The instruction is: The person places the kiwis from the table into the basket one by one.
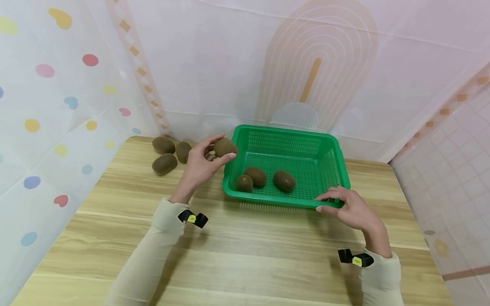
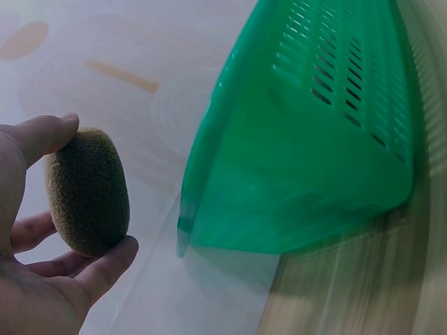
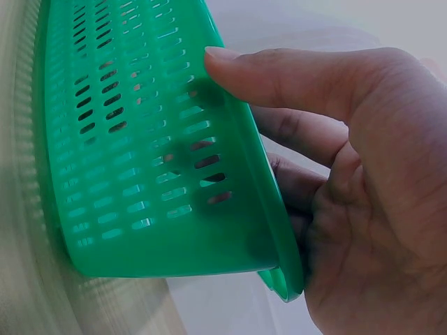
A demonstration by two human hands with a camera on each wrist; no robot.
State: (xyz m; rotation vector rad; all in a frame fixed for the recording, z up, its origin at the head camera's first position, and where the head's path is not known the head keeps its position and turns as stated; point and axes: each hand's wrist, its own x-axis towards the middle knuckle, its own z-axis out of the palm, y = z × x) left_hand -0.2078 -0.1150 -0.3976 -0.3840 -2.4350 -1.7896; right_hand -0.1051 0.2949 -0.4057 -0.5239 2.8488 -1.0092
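Note:
A brown fuzzy kiwi [image 1: 225, 147] is pinched between the thumb and fingers of my left hand [image 1: 203, 163], at the left rim of the green plastic basket [image 1: 287, 202]. In the left wrist view the kiwi [image 2: 87, 192] is held in the air beside the basket wall [image 2: 279, 174]. My right hand [image 1: 354, 208] grips the basket's near right corner. In the right wrist view its thumb [image 3: 279, 77] lies outside the wall and the fingers reach over the rim. Inside the basket lie three kiwis, two touching at the left [image 1: 255, 176] and one apart [image 1: 284, 181].
Three more kiwis [image 1: 164, 164] lie on the wooden table [image 1: 245, 255] to the left of the basket, partly beside my left wrist. A pale patterned cloth [image 1: 214, 63] hangs behind the table, with further cloth at both sides.

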